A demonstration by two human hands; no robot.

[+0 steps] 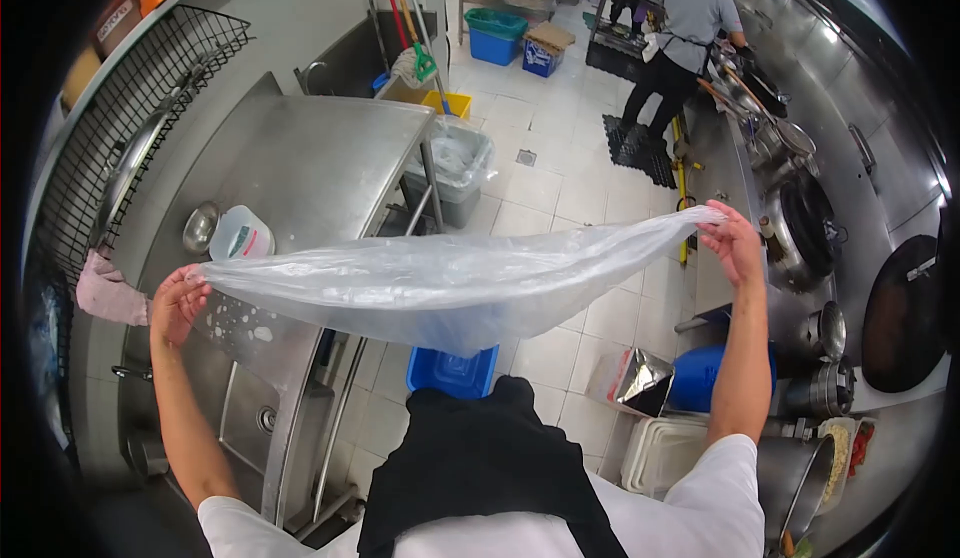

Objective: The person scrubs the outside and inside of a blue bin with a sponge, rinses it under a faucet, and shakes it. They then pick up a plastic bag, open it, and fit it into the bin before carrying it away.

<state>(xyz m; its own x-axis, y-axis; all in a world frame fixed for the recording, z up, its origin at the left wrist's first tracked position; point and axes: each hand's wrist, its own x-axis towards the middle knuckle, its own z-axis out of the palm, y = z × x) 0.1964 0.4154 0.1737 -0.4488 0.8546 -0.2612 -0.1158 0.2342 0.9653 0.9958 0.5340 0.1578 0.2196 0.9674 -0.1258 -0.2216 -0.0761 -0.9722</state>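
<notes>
A large clear plastic bag point(450, 283) is stretched out flat in front of me, held at both ends. My left hand point(178, 303) grips its left edge, just over the wet part of a steel counter point(320, 168). My right hand point(735, 246) pinches the right corner, raised beside the wok range point(805, 228). The bag sags in the middle above a blue bin point(452, 372) on the floor. My black apron shows below it.
A white jug point(240, 235) and a small steel bowl point(199, 226) stand on the counter. A grey lined waste bin point(455, 168) sits past the counter's end. Another person in a grey shirt point(685, 33) works at the far range. A foil bag point(640, 378) and white tubs point(665, 453) lie by my right leg.
</notes>
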